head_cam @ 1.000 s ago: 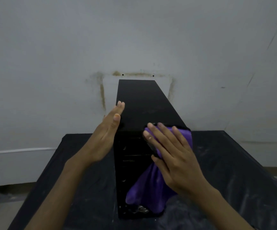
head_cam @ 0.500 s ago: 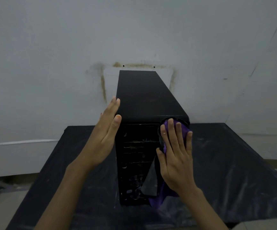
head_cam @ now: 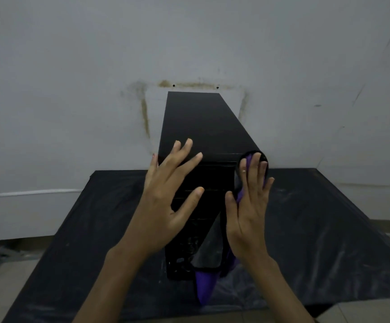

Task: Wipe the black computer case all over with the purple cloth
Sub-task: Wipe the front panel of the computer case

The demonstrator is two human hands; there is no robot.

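Both hands are up at the near end of the black computer case [head_cam: 203, 122], which stands upright on a table covered in a black sheet [head_cam: 317, 229]. Room-wise, there's bare sheet on both sides of the case and a strip in front before the table's near edge. The far end sits close to the wall [head_cam: 72, 66], can't tell if it touches. Left hand [head_cam: 166, 199] is wide open, fingers spread and straight, reaching over the case's top near-left corner; honestly can't tell if it's resting on it or just above. Right hand [head_cam: 247, 220] is flat too, fingers straight, pressing the purple cloth [head_cam: 204, 285] against the top front-right corner. The rest of the cloth dangles down past the case's bottom edge onto the sheet.
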